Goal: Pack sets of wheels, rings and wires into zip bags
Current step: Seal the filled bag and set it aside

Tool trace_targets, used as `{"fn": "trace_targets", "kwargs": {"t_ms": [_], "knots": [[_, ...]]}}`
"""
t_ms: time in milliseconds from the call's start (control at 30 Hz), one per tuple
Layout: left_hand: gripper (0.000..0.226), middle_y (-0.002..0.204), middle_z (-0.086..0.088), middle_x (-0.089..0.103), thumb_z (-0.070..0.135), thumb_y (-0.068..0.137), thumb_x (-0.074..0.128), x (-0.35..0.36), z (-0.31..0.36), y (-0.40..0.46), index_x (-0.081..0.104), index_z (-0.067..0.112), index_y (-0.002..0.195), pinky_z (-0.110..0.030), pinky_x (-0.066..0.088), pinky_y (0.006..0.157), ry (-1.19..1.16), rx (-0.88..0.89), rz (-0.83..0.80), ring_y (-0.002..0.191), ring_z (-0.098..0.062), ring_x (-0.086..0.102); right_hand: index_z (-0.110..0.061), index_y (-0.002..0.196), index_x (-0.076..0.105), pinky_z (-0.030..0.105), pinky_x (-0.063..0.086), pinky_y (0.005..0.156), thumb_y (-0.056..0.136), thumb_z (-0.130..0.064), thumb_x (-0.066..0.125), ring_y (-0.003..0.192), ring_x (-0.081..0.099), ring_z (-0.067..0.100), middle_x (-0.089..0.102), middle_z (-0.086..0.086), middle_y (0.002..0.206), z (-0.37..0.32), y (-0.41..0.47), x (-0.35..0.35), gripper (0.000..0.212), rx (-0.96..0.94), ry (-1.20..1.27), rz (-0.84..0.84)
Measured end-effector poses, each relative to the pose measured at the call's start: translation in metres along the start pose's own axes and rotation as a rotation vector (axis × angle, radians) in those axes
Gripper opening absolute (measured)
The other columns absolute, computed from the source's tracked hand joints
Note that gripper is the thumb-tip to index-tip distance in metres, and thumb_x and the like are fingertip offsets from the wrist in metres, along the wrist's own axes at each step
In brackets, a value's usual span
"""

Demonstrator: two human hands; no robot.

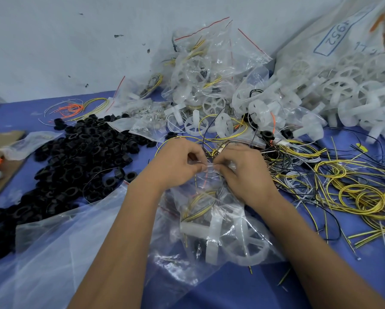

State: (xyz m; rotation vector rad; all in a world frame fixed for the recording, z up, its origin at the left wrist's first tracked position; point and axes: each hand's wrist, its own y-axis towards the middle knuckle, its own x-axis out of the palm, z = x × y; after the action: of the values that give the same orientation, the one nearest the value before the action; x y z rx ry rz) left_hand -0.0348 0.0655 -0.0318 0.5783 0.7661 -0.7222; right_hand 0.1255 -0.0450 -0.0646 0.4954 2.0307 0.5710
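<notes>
Table: my blue work surface [243,291] runs out from under both forearms to the pale wall, with stock heaped on every side.
Wheel sack: a big white sack [347,41] lies at far right, and loose white wheels [343,90] spill from it toward the middle.
Ring heap: the black rings [80,150] spread over the left half, well apart from the bag I am working on.
Wire tangle: yellow, black and white wires [354,192] lie on the right, just beside my right forearm.
Finished bags: packed zip bags [209,70] are piled at the back, straight ahead past my knuckles.
Bag in hand: the zip bag [214,230] lies between my forearms, its long axis running from my chest out to my fingers, mouth at the far end, with a wheel and a yellow wire coil showing through the film; I cannot make out a ring inside.
Left hand: my left hand [176,163] is curled, pinching the left part of the bag's mouth.
Right hand: my right hand [243,168] is curled too, pinching the mouth from the other side, fingertips almost meeting the left's.
Relation that matters: the seal strip lies crosswise between my two pinches, both hands equally near, so I judge that closing it means running the pinches outward along that line.
</notes>
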Motion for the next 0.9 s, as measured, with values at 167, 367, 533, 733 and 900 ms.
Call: {"fn": "trace_targets", "kwargs": {"t_ms": [167,367,533,733,900], "knots": [[0.007,0.078,-0.002,0.073,0.002,0.083,0.080,-0.0005,0.0006,-0.0017,0.078,0.008,0.081,-0.036,0.055,0.077,-0.002,0.011,-0.013,0.077,-0.020,0.069,-0.013,0.088,0.077,0.045,0.050,0.077,0.082,-0.009,0.079,0.083,0.059,0.030,0.070,0.002,0.083,-0.0043,0.0009,0.0062,0.007,-0.016,-0.061,-0.039],[0.007,0.078,0.001,0.073,0.003,0.081,0.082,0.0018,0.0012,-0.0005,0.079,0.009,0.083,-0.036,0.056,0.078,-0.052,0.008,0.014,0.076,-0.017,0.068,-0.012,0.085,0.076,0.045,0.050,0.075,0.082,-0.004,0.078,0.082,0.060,0.030,0.070,0.002,0.081,-0.0039,0.0008,0.0030,0.009,-0.026,-0.027,-0.017],[0.008,0.078,0.001,0.074,0.006,0.081,0.084,-0.0004,-0.0060,-0.0013,0.079,0.012,0.081,-0.040,0.057,0.080,-0.044,-0.006,0.028,0.076,-0.017,0.069,-0.009,0.079,0.072,0.046,0.049,0.074,0.082,-0.006,0.078,0.079,0.058,0.029,0.068,0.002,0.077,-0.0022,0.0020,0.0037,0.007,-0.008,-0.030,-0.031],[0.008,0.081,-0.004,0.073,0.000,0.081,0.078,0.0060,-0.0010,0.0009,0.076,0.007,0.082,-0.044,0.055,0.081,0.011,0.052,0.023,0.080,-0.025,0.069,-0.014,0.087,0.078,0.045,0.049,0.076,0.084,-0.013,0.079,0.083,0.058,0.031,0.070,0.001,0.083,-0.0053,0.0028,0.0048,0.004,-0.030,-0.067,-0.007],[0.008,0.079,0.006,0.072,0.005,0.081,0.082,0.0025,-0.0040,-0.0008,0.078,0.011,0.082,-0.039,0.056,0.084,-0.021,0.032,0.033,0.080,-0.013,0.068,-0.013,0.086,0.075,0.049,0.048,0.077,0.086,-0.015,0.077,0.088,0.060,0.031,0.071,0.001,0.085,-0.0051,0.0029,0.0027,0.002,0.001,-0.108,-0.039]]}}
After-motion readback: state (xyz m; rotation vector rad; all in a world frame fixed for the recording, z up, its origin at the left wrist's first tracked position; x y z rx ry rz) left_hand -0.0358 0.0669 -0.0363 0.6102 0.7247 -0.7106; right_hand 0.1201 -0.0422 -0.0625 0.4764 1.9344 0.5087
